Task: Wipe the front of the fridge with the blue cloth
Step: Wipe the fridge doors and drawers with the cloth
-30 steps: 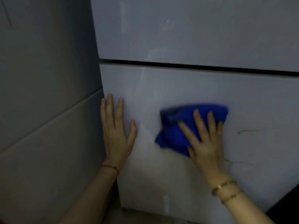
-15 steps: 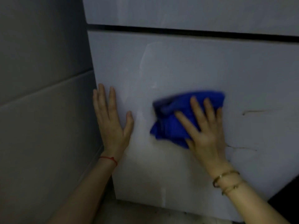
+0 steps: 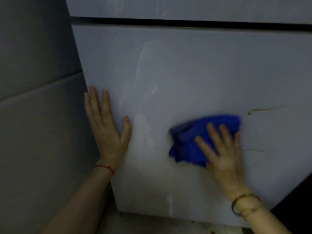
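Note:
The white lower door of the fridge (image 3: pixel 185 73) fills the view, with a dark gap above it. A bunched blue cloth (image 3: pixel 189 141) lies flat against the door's lower right part. My right hand (image 3: pixel 222 152) presses on the cloth with fingers spread, covering its lower right side. My left hand (image 3: pixel 108 130) rests flat and open on the door's left edge, holding nothing. Thin brown streaks (image 3: pixel 263 109) mark the door to the right of the cloth.
A grey tiled wall (image 3: pixel 38 98) stands close on the left of the fridge. The floor (image 3: pixel 152 225) shows below the door. A dark object (image 3: pixel 297 200) sits at the lower right corner.
My right hand has slid the blue cloth to the right and slightly down across the door. My left hand has kept its place on the door's left edge. The view has shifted a little.

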The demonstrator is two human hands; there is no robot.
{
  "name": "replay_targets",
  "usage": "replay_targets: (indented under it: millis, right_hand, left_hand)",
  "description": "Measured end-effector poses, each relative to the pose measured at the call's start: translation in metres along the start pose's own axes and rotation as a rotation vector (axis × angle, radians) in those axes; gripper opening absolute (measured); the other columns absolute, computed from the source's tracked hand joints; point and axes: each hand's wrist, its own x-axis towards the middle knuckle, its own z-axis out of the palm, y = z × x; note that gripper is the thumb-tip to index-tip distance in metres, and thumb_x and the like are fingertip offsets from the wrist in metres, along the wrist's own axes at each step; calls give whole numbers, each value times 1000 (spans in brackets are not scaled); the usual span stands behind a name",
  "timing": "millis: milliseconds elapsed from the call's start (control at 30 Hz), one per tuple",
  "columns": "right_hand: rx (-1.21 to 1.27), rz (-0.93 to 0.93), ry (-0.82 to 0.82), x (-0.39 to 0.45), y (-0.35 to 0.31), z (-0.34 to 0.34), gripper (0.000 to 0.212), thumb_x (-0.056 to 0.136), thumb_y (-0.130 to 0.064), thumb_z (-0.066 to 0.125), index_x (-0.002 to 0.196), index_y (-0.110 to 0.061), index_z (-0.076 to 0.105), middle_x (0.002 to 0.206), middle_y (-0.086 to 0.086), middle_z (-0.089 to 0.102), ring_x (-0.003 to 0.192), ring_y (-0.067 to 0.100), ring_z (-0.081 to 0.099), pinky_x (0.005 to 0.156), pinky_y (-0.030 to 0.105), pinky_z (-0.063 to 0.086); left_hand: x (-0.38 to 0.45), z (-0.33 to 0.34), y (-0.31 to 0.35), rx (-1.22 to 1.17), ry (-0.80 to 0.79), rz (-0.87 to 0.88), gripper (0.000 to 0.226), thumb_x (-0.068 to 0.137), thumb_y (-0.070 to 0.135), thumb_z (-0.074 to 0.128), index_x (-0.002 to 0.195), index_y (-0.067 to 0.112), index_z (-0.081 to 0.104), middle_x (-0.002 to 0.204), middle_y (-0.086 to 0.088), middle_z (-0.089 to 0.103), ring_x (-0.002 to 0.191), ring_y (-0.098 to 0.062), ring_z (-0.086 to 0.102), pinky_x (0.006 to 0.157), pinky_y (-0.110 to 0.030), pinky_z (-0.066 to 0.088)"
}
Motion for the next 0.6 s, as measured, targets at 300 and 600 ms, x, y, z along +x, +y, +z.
replay_targets:
  millis: [300, 600]
  right_hand:
    - [143, -47, 47, 60, -25, 1, 42, 99, -31, 45, 140, -27, 42, 152, 11, 31, 148, 29, 14, 121, 42, 5]
    - [19, -1, 55, 50, 26, -20, 54, 94, -15, 47, 144, -27, 33, 161, 7, 9, 147, 31, 12, 122, 45, 0]
  left_hand:
    - [0, -2, 1, -13, -25, -6, 67, 93, 22, 49, 148, -8, 23, 157, -31, 13, 149, -35, 5, 126, -41, 4]
    - [0, -1, 1, -1, -35, -10, 68, 94, 26, 47, 150, -3, 21, 159, -24, 12, 151, -34, 2, 125, -51, 6]
